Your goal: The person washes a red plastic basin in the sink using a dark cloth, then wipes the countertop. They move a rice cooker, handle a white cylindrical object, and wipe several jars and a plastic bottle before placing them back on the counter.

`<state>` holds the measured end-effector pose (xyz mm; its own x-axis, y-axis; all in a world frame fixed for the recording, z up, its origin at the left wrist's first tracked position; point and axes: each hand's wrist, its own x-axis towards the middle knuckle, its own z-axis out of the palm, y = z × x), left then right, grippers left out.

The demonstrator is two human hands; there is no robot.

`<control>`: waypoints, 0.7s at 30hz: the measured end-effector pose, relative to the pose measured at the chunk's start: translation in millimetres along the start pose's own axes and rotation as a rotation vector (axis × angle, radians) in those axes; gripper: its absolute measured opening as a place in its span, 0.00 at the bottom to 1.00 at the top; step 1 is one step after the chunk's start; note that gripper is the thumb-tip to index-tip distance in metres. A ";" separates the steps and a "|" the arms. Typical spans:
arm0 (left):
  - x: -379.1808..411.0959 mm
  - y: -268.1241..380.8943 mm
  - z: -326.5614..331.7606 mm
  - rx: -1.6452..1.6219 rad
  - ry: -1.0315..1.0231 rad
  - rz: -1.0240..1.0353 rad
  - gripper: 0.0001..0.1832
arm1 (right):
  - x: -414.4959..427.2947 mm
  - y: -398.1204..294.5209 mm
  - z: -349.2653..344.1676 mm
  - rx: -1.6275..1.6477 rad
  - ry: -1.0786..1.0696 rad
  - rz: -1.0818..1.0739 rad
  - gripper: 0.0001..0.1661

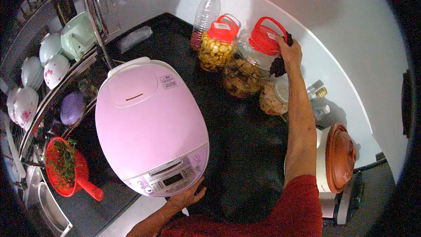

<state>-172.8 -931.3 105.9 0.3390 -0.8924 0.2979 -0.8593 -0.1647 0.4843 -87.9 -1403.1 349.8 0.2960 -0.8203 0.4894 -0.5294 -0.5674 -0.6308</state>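
Note:
My right hand (pixel 291 54) reaches to the large clear jar (pixel 250 69) and is at the side of its red handled lid (pixel 264 39). A dark, crumpled cloth (pixel 279 67) is bunched in that hand and shows on both sides of it. Brown pieces fill the lower part of the jar. My left hand (pixel 187 195) is at the lower front edge of a pink rice cooker (pixel 151 118), partly hidden beneath it, with some fingers spread. Whether it grips the cooker is unclear. The cooker's lid is down.
Beside the large jar stand a red-lidded jar of pale cloves (pixel 215 51), a plastic bottle (pixel 207 13) and a smaller jar (pixel 274 97). At right is a brown-lidded pot (pixel 340 158). A dish rack (pixel 88 6) with bowls and a red colander (pixel 65 168) of greens are at left.

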 end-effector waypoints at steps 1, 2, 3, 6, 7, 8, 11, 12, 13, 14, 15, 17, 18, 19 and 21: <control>0.5 0.5 0.2 -0.018 0.008 -0.019 0.26 | 3.9 12.8 4.7 0.035 0.030 -0.013 0.40; 0.9 2.0 1.3 -0.038 0.016 -0.036 0.26 | 7.3 25.8 6.8 0.069 0.062 -0.024 0.39; 1.9 2.5 1.8 -0.055 0.025 -0.060 0.26 | 8.0 26.6 7.2 0.106 0.088 -0.038 0.38; 3.5 0.0 -4.0 0.059 0.022 0.065 0.25 | -1.1 17.7 -3.3 0.043 0.144 0.021 0.35; 4.5 -0.6 -4.5 0.026 0.005 0.050 0.25 | -11.2 12.0 -9.4 -0.002 0.234 -0.009 0.34; 6.4 1.1 -1.6 -0.112 -0.035 -0.052 0.25 | -16.9 11.3 -11.2 0.023 0.288 -0.009 0.32; 0.9 -2.2 4.7 -0.176 -0.169 -0.131 0.28 | -55.9 -13.5 -11.7 0.070 0.459 -0.245 0.23; 3.2 0.6 -0.3 -0.205 -0.160 -0.128 0.28 | -67.1 -23.2 -9.4 0.124 0.416 -0.297 0.24; 4.7 0.9 -2.9 -0.227 -0.144 -0.142 0.27 | -77.5 -37.7 2.2 0.193 0.359 -0.350 0.27; -1.0 -2.3 4.4 -0.208 -0.174 -0.139 0.29 | -87.4 -55.6 8.7 0.214 0.274 -0.465 0.26; -6.3 -4.3 10.9 -0.138 -0.178 -0.093 0.29 | -88.3 -64.4 22.4 0.161 0.234 -0.527 0.26; -14.1 -8.7 20.2 0.005 -0.187 0.006 0.30 | -80.5 -78.8 51.8 0.161 0.187 -0.566 0.22; -14.4 -7.7 24.7 -0.024 -0.149 -0.061 0.30 | -74.3 -89.3 64.0 0.144 0.134 -0.503 0.22; -17.6 -10.0 28.6 0.205 -0.213 0.043 0.29 | -65.4 -97.0 74.3 0.122 0.083 -0.438 0.23; -22.3 -15.2 34.1 0.659 -0.340 0.248 0.28 | -31.6 -95.3 102.9 -0.043 -0.011 -0.411 0.25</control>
<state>-180.4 -923.2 63.9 0.0624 -0.9980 0.0132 -0.9808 -0.0638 -0.1840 35.0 -1330.6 332.6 0.4976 -0.5270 0.6889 -0.3982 -0.8444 -0.3583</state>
